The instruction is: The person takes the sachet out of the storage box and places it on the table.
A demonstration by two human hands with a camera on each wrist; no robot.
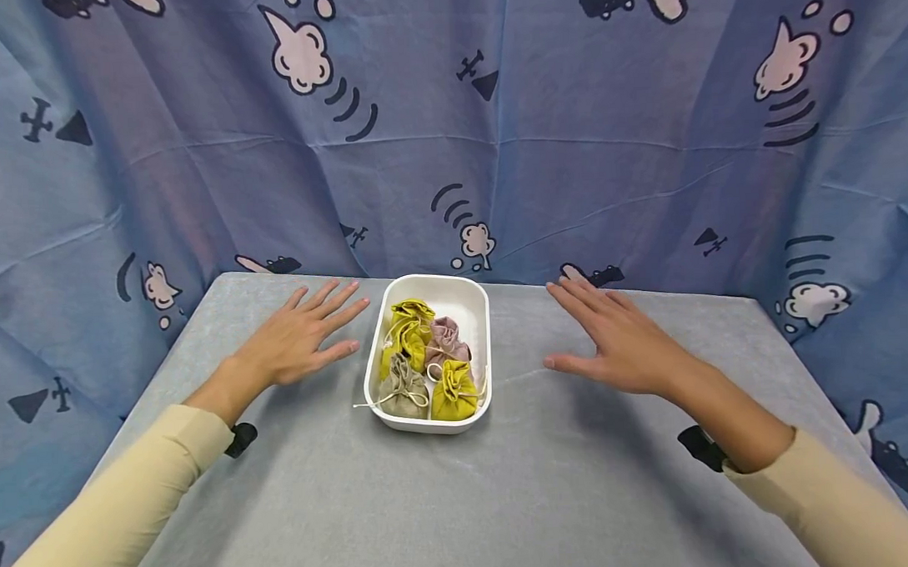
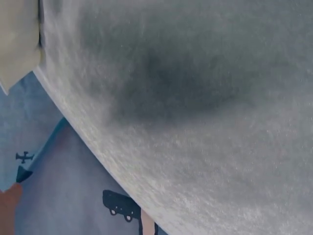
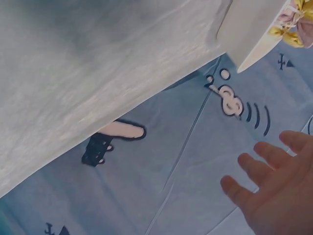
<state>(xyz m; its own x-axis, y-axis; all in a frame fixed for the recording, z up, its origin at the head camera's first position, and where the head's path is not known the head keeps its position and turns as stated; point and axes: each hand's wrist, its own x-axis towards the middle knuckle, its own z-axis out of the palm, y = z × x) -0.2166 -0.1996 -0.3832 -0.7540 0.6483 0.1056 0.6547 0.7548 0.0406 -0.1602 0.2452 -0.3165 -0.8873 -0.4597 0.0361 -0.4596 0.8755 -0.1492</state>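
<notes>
A white tray stands on the grey table between the two hands, holding several small drawstring pouches. Near its front are a grey-beige pouch and a yellow-green pouch; a dusty pink pouch lies behind them, and more yellow-green cloth fills the left side. The left hand, fingers spread and holding nothing, hovers left of the tray. To the right of the tray, the right hand also has straight fingers and holds nothing. The right wrist view shows that hand with part of the tray.
A grey cloth-covered table lies under everything, with a blue patterned curtain close behind its back edge and at both sides. One pale drawstring hangs over the tray's left rim. Dark wrist devices sit at both cuffs.
</notes>
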